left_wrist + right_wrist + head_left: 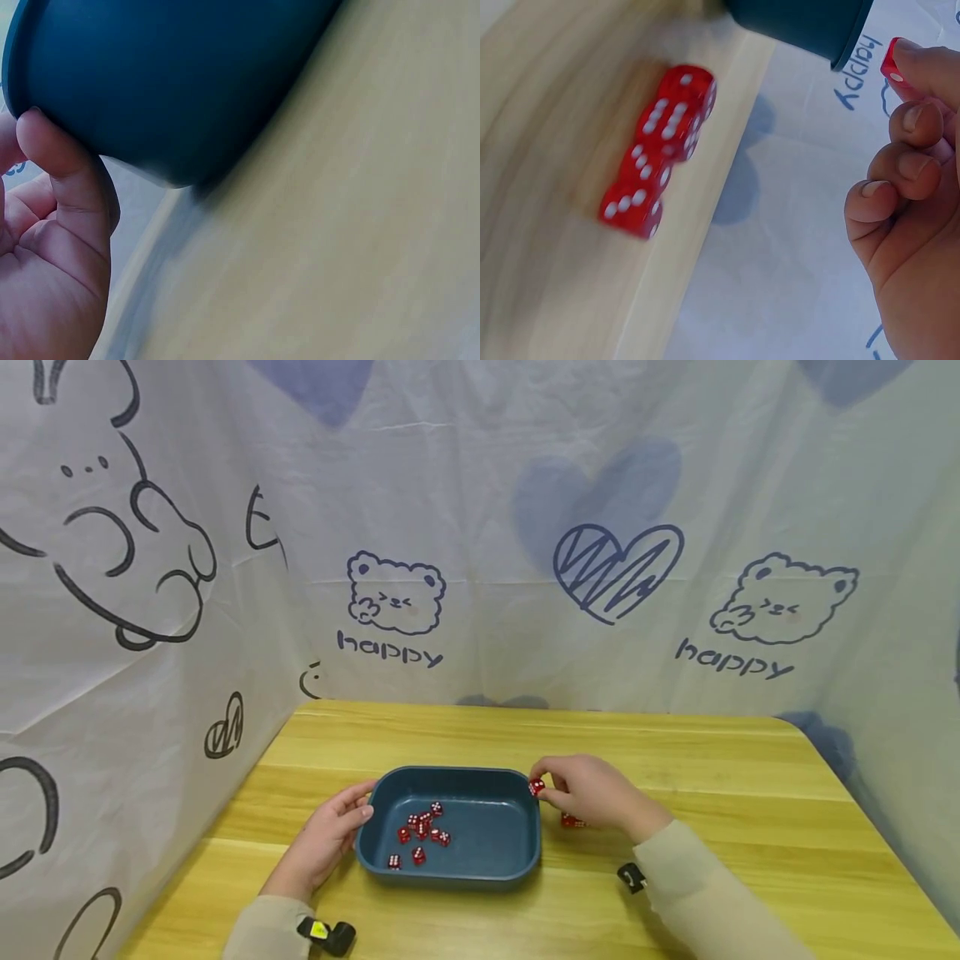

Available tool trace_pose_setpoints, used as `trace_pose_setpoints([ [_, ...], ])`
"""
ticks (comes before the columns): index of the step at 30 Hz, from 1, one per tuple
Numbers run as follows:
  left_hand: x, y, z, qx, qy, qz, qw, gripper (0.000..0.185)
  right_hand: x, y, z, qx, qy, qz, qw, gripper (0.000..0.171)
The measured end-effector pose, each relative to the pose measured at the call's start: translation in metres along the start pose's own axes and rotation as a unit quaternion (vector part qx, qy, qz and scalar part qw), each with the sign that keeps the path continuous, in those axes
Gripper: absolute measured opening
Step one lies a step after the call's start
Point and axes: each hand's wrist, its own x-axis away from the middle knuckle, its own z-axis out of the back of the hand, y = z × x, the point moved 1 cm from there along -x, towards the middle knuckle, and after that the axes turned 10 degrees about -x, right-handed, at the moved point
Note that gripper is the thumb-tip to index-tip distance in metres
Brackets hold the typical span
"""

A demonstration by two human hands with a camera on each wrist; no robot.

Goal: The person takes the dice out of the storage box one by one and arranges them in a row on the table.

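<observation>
A dark teal rectangular tray (480,878) stands on the table, with several red dice (418,856) with white pips lying mostly in its left half. My left hand (330,835) holds the tray at its left end; in the left wrist view the thumb (56,146) lies against the outer wall under the rim. At the tray's right rim, my right hand (588,789) pinches one red die (536,787) between thumb and index finger, its other fingers curled in the right wrist view. Below that hand, several more red dice (656,146) sit in a row on the table.
The yellow wood-grain table (675,752) ends at a white cloth (480,635) printed with hearts and bears, hanging behind and at both sides. Each wrist carries a small black camera mount (632,877).
</observation>
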Motion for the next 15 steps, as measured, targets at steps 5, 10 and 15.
trace_pose_setpoints([
  [5, 0.001, 0.001, -0.001, -0.003, 0.001, 0.002, 1.0, 0.053, 0.01, 0.011, 0.005, 0.003, 0.008, 0.009, 1.0, 0.02],
  [10, 0.001, 0.0, -0.001, -0.004, 0.001, 0.003, 1.0, 0.053, 0.02, 0.022, 0.008, -0.001, 0.01, 0.0, 1.0, 0.02],
  [15, -0.001, 0.0, -0.002, 0.004, 0.0, 0.003, 1.0, 0.052, 0.028, 0.032, 0.009, -0.009, 0.013, -0.013, 1.0, 0.017],
])
